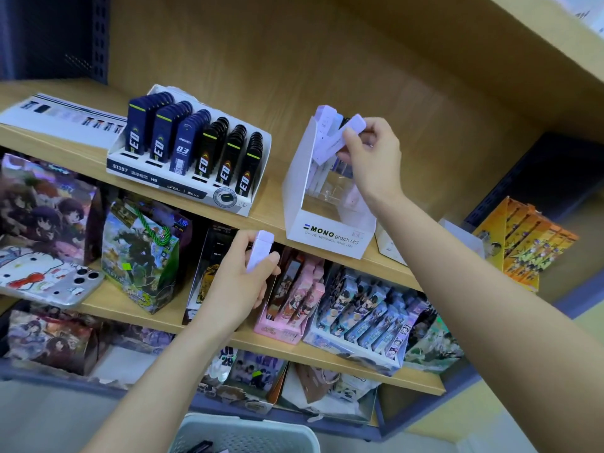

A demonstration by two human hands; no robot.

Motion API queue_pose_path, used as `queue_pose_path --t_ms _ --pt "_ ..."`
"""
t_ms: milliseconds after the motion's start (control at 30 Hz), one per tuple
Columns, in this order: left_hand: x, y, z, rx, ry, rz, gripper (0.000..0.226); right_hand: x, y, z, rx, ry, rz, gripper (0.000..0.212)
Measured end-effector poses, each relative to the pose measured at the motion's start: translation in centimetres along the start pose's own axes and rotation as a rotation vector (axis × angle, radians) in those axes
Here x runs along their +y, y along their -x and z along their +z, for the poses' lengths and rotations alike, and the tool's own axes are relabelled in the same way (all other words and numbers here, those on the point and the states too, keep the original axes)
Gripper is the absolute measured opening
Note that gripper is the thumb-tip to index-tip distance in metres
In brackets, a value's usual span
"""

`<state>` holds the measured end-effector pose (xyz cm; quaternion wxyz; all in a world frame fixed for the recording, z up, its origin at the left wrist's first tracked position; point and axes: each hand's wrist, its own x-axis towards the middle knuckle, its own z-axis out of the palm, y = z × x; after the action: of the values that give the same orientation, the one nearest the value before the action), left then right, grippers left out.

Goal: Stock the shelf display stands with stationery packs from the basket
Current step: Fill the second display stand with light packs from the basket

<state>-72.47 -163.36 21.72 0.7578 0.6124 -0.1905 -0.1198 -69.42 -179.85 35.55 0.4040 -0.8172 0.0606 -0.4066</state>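
Nearest, bottom edge: pale perforated plastic basket, cut off by the frame. Only its rim and part of one wall show. A dark item lies inside, too cropped to identify.

Left hand, in front of the lower shelves: fingers and thumb curled round a flat lilac stationery pack. Long axis near upright, leaning slightly right. The top end points up at the front edge of the light wooden shelf board. The lower half is buried in the palm, and no label is readable.

Right hand, higher and farther: thumb and fingertips pinch a second lilac pack by its upper part. Long axis slanted. The rounded lilac cap end points up-right, and the lower end points down-left into the open top of the white cardboard display stand printed "MONO graph MG". The lower tip passes behind the stand's side wall, so contact with the stand floor is undetermined.

More lilac packs stand upright at the back of the stand, partly hidden by the held one. A clear insert lower inside is blurred.

Left of it, same shelf board, well apart: white tray of navy and black lead cases in upright rows.
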Motion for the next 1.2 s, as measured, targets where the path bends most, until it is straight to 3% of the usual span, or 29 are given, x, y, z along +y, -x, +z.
queue_pose_path --t_ms 267,500,633,767,867,967,1067,1200 --pt "0.1 -0.5 0.0 -0.006 0.157 -0.145 0.01 1.1 -0.4 1.3 -0.182 0.172 -0.006 0.021" --pt "0.1 -0.5 -0.1 -0.018 0.116 -0.121 0.015 1.7 -1.1 1.6 -0.125 0.364 -0.152 0.029" --pt "0.3 -0.3 -0.3 -0.03 0.058 -0.052 0.009 1.3 0.0 1.4 -0.096 0.449 -0.222 0.026" --pt "0.7 -0.1 -0.7 -0.026 -0.011 0.022 0.013 0.7 4.4 0.8 -0.15 0.349 -0.267 0.008" --pt "0.5 0.0 -0.6 -0.032 -0.023 0.023 0.021 0.4 8.8 -0.1 -0.396 0.321 -0.199 0.007" --pt "0.2 0.3 -0.3 -0.056 -0.064 0.035 0.018 0.2 12.0 -1.0 -0.576 0.233 0.003 0.008" --pt "-0.1 0.7 -0.1 -0.072 -0.147 0.135 0.005 0.1 13.4 -1.5 -0.602 0.039 0.211 0.014" --pt "-0.4 1.5 0.1 -0.03 -0.227 0.277 0.015 -0.1 13.7 -2.1 -0.546 -0.143 0.345 0.016"
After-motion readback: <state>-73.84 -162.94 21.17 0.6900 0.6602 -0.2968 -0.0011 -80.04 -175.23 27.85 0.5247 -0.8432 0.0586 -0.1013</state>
